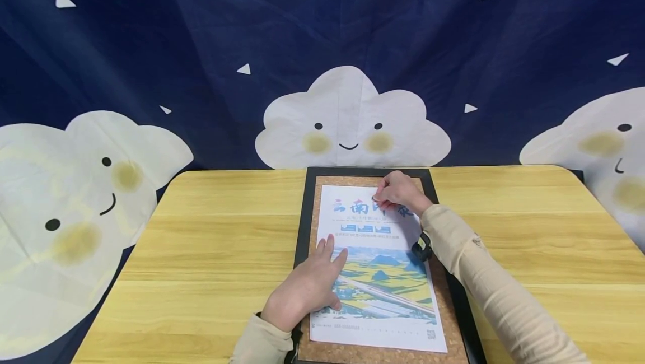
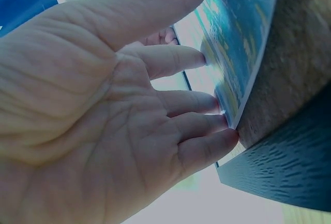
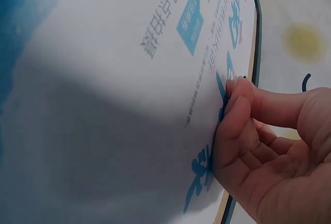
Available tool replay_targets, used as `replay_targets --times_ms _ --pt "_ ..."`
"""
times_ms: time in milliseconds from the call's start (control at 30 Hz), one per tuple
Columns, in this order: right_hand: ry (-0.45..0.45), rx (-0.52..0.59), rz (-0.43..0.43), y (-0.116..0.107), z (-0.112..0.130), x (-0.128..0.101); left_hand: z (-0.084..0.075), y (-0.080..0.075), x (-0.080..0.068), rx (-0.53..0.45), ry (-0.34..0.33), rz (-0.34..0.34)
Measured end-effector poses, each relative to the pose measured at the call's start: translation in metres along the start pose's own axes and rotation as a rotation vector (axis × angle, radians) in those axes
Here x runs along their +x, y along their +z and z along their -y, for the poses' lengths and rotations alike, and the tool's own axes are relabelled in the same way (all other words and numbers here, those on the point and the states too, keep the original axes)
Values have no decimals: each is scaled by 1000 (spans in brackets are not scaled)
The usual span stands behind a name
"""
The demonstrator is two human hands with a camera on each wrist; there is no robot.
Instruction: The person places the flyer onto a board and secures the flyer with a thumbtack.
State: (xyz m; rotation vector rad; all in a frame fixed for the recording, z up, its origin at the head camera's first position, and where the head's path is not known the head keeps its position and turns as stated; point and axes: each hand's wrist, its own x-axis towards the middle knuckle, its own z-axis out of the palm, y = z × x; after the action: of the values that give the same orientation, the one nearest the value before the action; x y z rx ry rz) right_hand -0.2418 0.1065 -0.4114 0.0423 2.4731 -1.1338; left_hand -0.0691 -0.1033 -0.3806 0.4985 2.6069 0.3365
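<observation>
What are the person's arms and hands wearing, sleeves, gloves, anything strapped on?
Both hands are bare, no gloves or rings visible: the left hand and the right hand. Each arm wears a long beige sleeve reaching the wrist. A small black device is strapped under the right wrist, and a dark strap shows at the left cuff.

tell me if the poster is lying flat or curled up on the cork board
Flat: the poster lies spread on the cork board, left hand pressing it, right hand at its top.
</observation>
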Motion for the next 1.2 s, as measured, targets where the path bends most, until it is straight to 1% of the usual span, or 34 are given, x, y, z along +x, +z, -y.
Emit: replay_targets --times_ms 267,500,733,800,1000,1200 --pt "-28 -23 -6 0 1 -3 1 0 0 -16 -2 4" --pt "-32 -39 -11 1 0 -2 1 1 1 -11 -2 3" --pt "-39 -140 -5 4 3 1 1 2 0 -6 -2 -3" --pt "-28 -157 -3 5 4 2 1 2 1 -5 -2 -3" --pt "-3 -152 3 5 6 2 1 3 1 -8 -1 -7" --pt "-35 -157 4 4 4 0 0 3 1 -15 -1 -10"
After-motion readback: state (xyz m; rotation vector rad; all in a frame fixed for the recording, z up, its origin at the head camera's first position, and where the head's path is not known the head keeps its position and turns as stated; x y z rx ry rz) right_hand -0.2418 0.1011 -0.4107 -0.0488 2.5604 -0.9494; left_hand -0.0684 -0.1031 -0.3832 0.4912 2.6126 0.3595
